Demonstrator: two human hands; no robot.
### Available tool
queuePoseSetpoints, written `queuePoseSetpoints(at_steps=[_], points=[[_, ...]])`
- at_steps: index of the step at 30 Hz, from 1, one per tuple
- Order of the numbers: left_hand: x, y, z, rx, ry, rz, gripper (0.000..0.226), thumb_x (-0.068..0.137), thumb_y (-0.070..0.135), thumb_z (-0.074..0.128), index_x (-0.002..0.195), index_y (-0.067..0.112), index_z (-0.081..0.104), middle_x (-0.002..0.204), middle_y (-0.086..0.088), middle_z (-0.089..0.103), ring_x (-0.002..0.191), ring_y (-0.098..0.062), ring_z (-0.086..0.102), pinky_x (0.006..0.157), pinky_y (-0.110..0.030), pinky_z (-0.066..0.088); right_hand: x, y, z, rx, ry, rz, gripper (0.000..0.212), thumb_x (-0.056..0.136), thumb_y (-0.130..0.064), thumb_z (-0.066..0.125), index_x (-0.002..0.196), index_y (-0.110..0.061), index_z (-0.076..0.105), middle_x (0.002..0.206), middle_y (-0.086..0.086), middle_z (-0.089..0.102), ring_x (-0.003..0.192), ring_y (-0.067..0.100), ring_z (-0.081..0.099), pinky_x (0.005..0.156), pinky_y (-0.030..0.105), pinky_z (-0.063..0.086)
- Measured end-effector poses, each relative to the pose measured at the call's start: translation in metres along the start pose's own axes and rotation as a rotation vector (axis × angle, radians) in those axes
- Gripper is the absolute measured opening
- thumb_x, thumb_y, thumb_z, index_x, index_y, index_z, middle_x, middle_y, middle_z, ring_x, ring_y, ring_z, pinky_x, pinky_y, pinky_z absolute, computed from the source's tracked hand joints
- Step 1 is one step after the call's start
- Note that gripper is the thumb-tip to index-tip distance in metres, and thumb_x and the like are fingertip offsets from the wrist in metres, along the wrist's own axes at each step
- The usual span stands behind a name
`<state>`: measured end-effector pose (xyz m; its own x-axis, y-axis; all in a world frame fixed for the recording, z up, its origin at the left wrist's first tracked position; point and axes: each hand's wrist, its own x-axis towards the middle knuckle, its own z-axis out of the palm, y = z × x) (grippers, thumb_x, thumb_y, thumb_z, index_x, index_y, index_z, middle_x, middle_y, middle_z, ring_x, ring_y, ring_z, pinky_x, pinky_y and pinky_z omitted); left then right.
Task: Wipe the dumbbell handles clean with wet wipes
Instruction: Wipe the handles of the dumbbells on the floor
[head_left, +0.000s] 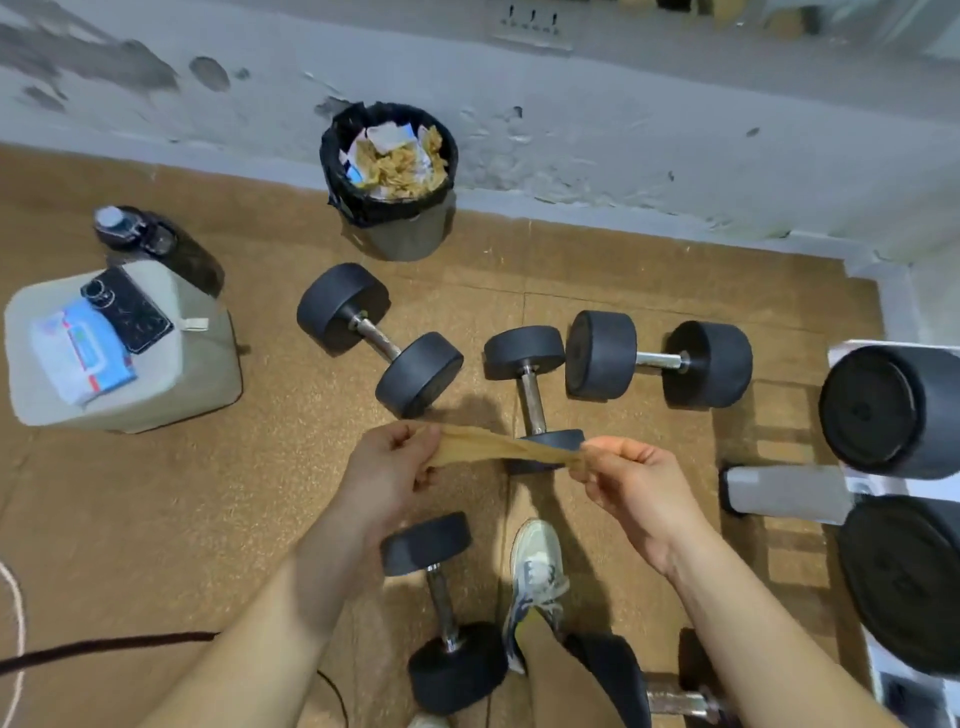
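A tan, soiled wet wipe (501, 446) is stretched taut between my hands above the floor. My left hand (387, 475) pinches its left end and my right hand (631, 480) pinches its right end. Several black dumbbells with steel handles lie on the brown floor: one dumbbell (379, 338) ahead on the left, another dumbbell (530, 387) partly hidden behind the wipe, a third dumbbell (658, 358) to the right, and a nearer dumbbell (441, 608) below my left forearm. A pack of wet wipes (80, 353) lies on a pale stool (171, 379) at the left.
A bin (389, 176) with a black liner, full of used wipes, stands by the wall. A phone (127, 306) lies on the stool, a dark bottle (156, 244) behind it. A rack with big dumbbells (893, 410) fills the right edge. My shoe (537, 577) is on the floor.
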<state>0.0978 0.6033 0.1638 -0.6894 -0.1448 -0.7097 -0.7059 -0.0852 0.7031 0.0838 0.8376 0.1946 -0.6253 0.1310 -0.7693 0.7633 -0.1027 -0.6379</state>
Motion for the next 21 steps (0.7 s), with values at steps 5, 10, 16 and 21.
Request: queuePoseSetpoints(at_steps=[5,10,16,21], points=[[0.088,0.005,0.018,0.196,0.050,0.100,0.020,0.096,0.029,0.059,0.087,0.016,0.070,0.057,0.004,0.056,0.050,-0.007,0.049,0.051,-0.020,0.041,0.093,-0.014,-0.008,-0.079,0.028,0.012,0.020,0.095,0.002,0.050,0.090,-0.006,0.067,0.067,0.008,0.062,0.054,0.012,0.052,0.053,0.024,0.041],[0.164,-0.016,0.040,0.329,0.046,0.099,0.043,0.093,0.044,0.060,0.058,0.019,0.059,0.050,0.009,0.048,0.051,-0.009,0.045,0.056,-0.029,0.033,0.175,-0.002,0.009,-0.270,0.185,-0.055,0.023,0.099,-0.011,0.048,0.088,-0.020,0.066,0.076,0.001,0.066,0.060,0.010,0.052,0.055,0.026,0.041],[0.286,-0.089,0.081,0.461,0.023,0.189,0.030,0.094,0.040,0.059,0.075,0.020,0.072,0.065,0.008,0.063,0.065,-0.012,0.058,0.058,-0.028,0.038,0.309,0.045,0.002,-0.215,0.326,-0.106,0.025,0.098,-0.024,0.054,0.084,-0.009,0.068,0.073,0.009,0.064,0.057,0.015,0.052,0.053,0.026,0.043],[0.358,-0.149,0.134,0.250,0.006,0.084,0.013,0.091,0.032,0.065,0.086,0.022,0.072,0.076,0.005,0.071,0.069,-0.009,0.065,0.064,-0.025,0.049,0.399,0.103,0.003,-0.224,0.255,-0.120,0.029,0.098,-0.028,0.053,0.110,-0.005,0.067,0.092,0.004,0.068,0.081,0.017,0.062,0.081,0.033,0.054]])
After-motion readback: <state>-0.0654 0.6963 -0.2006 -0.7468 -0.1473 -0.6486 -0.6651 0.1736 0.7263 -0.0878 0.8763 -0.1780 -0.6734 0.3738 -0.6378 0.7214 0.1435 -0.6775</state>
